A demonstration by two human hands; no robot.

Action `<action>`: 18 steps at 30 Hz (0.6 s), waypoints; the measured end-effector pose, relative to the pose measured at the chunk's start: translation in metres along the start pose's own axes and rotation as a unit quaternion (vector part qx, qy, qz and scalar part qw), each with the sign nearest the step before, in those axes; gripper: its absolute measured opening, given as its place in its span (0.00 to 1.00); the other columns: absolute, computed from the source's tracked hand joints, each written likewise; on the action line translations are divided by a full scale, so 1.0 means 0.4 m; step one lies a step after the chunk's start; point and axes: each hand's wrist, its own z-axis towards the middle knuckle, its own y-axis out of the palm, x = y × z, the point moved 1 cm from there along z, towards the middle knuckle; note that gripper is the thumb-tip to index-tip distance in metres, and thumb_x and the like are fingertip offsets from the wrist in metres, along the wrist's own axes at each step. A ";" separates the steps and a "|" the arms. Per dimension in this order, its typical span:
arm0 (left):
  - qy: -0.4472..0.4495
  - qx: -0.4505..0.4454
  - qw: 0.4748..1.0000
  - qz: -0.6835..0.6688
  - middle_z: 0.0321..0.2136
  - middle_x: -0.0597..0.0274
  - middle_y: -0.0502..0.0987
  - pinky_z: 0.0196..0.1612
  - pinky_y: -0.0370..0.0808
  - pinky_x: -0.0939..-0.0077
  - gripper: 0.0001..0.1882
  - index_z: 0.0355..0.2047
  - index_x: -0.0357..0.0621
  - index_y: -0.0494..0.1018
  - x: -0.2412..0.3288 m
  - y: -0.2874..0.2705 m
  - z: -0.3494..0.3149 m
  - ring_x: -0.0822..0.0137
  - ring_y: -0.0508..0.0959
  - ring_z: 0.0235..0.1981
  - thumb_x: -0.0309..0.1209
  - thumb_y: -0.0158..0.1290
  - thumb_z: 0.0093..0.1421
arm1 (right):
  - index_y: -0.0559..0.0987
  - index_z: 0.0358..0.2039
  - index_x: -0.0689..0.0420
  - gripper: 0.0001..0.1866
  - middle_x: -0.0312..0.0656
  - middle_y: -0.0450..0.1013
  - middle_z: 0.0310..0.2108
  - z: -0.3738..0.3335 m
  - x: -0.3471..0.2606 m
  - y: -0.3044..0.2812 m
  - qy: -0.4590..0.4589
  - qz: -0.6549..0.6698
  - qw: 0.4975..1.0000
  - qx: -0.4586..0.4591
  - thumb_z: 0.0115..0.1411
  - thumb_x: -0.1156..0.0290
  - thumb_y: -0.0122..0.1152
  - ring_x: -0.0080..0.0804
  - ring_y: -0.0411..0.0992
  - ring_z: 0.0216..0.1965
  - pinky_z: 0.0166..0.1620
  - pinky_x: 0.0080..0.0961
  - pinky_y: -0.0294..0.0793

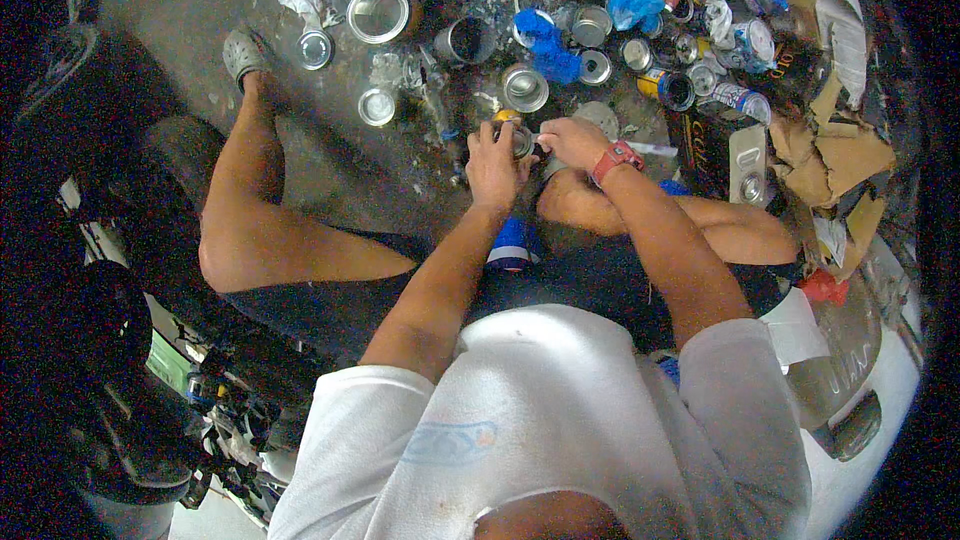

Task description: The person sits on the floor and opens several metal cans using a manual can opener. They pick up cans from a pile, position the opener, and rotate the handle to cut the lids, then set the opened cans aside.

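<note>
My left hand (491, 172) is closed round the side of a small metal can (522, 142), whose round grey end faces up between my hands. Close beside it on the right, my right hand (574, 143) has its fingers bent together at the can's edge. A small dark piece shows by those fingertips, too small to name. A red watch is on my right wrist. Just beyond the left fingertips is a yellow-orange round thing (506, 116), and an open tin can (525, 88) stands a little farther off.
Several tins and lids lie across the dark floor, with blue crumpled plastic (548, 48) among them. A large open tin (379, 13) stands far left of my hands. Torn cardboard (845, 165) and a metal plate (748, 166) lie at the right. My bent legs flank the work area.
</note>
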 end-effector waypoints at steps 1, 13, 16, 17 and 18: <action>0.001 0.004 1.000 0.001 0.70 0.41 0.65 0.61 0.77 0.38 0.45 0.72 0.59 0.68 -0.001 0.004 0.002 0.36 0.70 0.65 0.43 0.73 0.55 | 0.85 0.37 0.58 0.15 0.52 0.83 0.40 0.002 0.012 0.000 0.015 0.009 1.000 0.007 0.71 0.62 0.56 0.55 0.83 0.43 0.44 0.54 0.84; 0.127 0.067 0.989 0.043 0.63 0.59 0.73 0.54 0.83 0.48 0.41 0.67 0.64 0.73 -0.057 0.004 0.008 0.43 0.74 0.61 0.33 0.73 0.52 | 0.88 0.36 0.60 0.11 0.56 0.85 0.39 0.039 -0.120 0.017 0.138 -0.135 0.981 0.039 0.65 0.66 0.64 0.59 0.84 0.42 0.47 0.56 0.83; 0.103 0.037 0.993 0.048 0.62 0.58 0.73 0.53 0.83 0.48 0.38 0.67 0.63 0.74 -0.038 -0.006 0.000 0.43 0.74 0.59 0.33 0.72 0.54 | 0.88 0.37 0.55 0.12 0.53 0.85 0.38 0.052 -0.067 0.042 0.125 -0.123 0.984 0.021 0.67 0.63 0.62 0.58 0.84 0.43 0.46 0.56 0.83; 0.100 0.033 0.993 0.049 0.62 0.58 0.73 0.53 0.83 0.47 0.38 0.67 0.63 0.74 -0.031 -0.012 -0.002 0.43 0.74 0.59 0.34 0.72 0.54 | 0.87 0.37 0.54 0.12 0.52 0.85 0.38 0.047 -0.049 0.032 0.109 -0.121 0.986 0.023 0.67 0.61 0.61 0.58 0.84 0.42 0.46 0.56 0.82; 0.098 0.030 0.993 0.051 0.62 0.58 0.73 0.52 0.84 0.47 0.38 0.67 0.63 0.74 -0.024 -0.017 -0.004 0.43 0.74 0.59 0.34 0.72 0.54 | 0.87 0.37 0.52 0.12 0.50 0.85 0.37 0.040 -0.032 0.024 0.093 -0.118 0.988 0.025 0.68 0.59 0.60 0.57 0.83 0.42 0.46 0.56 0.81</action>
